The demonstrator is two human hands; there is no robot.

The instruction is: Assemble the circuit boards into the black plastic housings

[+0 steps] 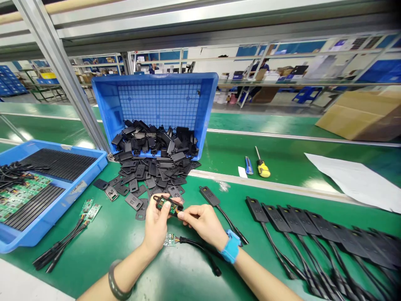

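My left hand [156, 225] and my right hand [203, 221] together pinch a small black housing with a green circuit board in it [166, 205], held just above the green mat. Its black cable [200, 251] trails back under my right wrist. A second small board [169, 239] lies on the mat below my hands. A finished black unit with cable [209, 196] lies just right of the held one. Loose black plastic shells [150, 175] spill from a tipped blue crate [156, 104] straight ahead.
A blue tray [78, 184] of green boards and black inserts sits at left, with two cabled boards [89, 211] beside it. A row of finished units [313, 225] fills the right. A yellow screwdriver [262, 167], blue knife [248, 165] and white sheet [357, 179] lie beyond.
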